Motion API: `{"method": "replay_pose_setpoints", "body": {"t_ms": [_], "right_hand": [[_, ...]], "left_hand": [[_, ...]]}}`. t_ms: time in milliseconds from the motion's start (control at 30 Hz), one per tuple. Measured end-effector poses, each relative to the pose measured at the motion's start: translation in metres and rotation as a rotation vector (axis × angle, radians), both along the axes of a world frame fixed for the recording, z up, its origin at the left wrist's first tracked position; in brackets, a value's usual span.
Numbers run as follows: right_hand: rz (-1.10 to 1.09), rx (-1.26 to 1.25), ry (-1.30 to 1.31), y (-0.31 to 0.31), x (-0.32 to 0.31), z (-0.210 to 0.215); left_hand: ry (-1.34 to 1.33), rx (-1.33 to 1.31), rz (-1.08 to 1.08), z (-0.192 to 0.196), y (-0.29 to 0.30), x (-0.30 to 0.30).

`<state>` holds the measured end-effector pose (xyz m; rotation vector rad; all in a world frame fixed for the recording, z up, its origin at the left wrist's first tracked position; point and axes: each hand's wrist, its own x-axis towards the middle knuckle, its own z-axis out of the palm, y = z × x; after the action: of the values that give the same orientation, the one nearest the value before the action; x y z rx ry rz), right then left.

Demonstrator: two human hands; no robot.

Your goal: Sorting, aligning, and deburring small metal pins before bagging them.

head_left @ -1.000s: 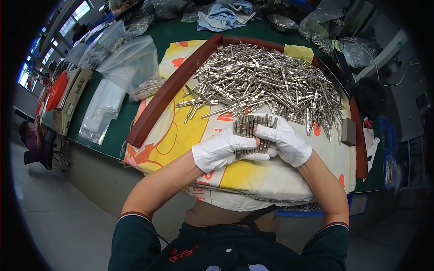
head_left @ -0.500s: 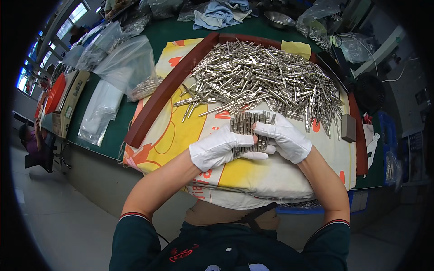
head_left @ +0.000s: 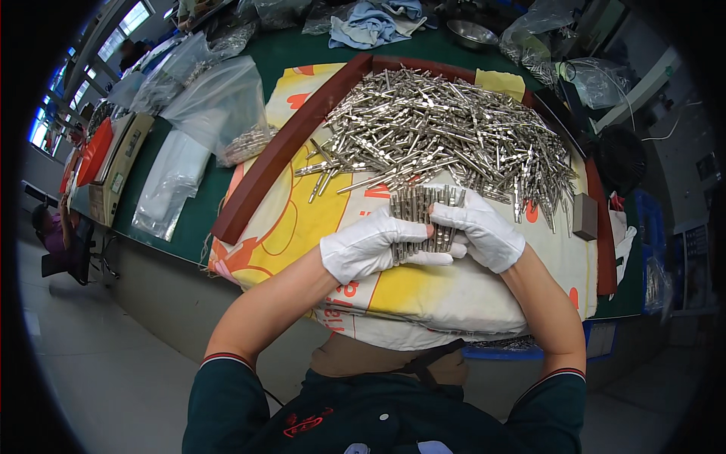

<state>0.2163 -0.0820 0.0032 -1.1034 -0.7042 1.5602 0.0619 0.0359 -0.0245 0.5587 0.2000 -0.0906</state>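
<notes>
Between my two hands is a row of slim, shiny metal pins (head_left: 412, 219), standing side by side. My left hand (head_left: 367, 244), in a white glove with the thumb tip bare, grips the row from the left. From the right, my right hand (head_left: 484, 231), gloved the same way, clasps the other end, its thumb across the front of the pins. Some fingers pass behind or under the row, so parts of them are hidden. Just beyond my hands lies a large loose heap of similar metal pins (head_left: 446, 129) on a patterned cloth (head_left: 302, 219).
Dark red wooden bars (head_left: 287, 151) frame the heap. A small grey block (head_left: 584, 216) stands by the right bar. Clear plastic bags (head_left: 219, 98) lie to the left. At the back are a blue cloth (head_left: 370, 26) and a metal bowl (head_left: 473, 34). A person (head_left: 60, 231) sits far left.
The view has shifted slightly. My hands keep their hold on the row of pins, and the left thumb lies a little closer to the right thumb.
</notes>
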Motion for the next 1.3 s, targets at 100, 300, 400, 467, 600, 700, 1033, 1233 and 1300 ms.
{"method": "replay_pose_setpoints", "body": {"t_ms": [100, 300, 400, 467, 600, 700, 1033, 1233, 1300], "right_hand": [[-0.042, 0.027, 0.006, -0.001, 0.002, -0.013], [-0.023, 0.016, 0.002, 0.000, 0.000, -0.006], [0.034, 0.011, 0.034, 0.000, 0.004, -0.005], [0.014, 0.004, 0.035, -0.002, 0.005, -0.006], [-0.062, 0.034, 0.043, 0.000, 0.000, -0.007], [-0.114, 0.035, 0.025, 0.002, -0.002, -0.011], [-0.111, 0.025, -0.023, 0.003, -0.004, -0.011], [-0.076, 0.029, -0.059, 0.002, -0.001, -0.013], [-0.080, 0.041, -0.059, 0.001, 0.000, -0.015]], "left_hand": [[0.002, -0.006, -0.015, 0.002, 0.000, 0.001], [0.006, -0.004, -0.010, 0.001, 0.000, -0.001], [-0.002, -0.007, -0.001, 0.000, 0.000, -0.001], [-0.017, -0.004, -0.007, -0.001, 0.000, 0.002], [-0.029, -0.054, -0.018, -0.005, 0.000, 0.001], [-0.042, -0.068, -0.045, -0.004, 0.002, 0.001], [-0.036, -0.055, -0.067, -0.004, 0.003, -0.001], [-0.051, -0.099, -0.052, -0.003, 0.002, 0.000], [-0.058, -0.125, -0.061, -0.005, 0.002, 0.000]]}}
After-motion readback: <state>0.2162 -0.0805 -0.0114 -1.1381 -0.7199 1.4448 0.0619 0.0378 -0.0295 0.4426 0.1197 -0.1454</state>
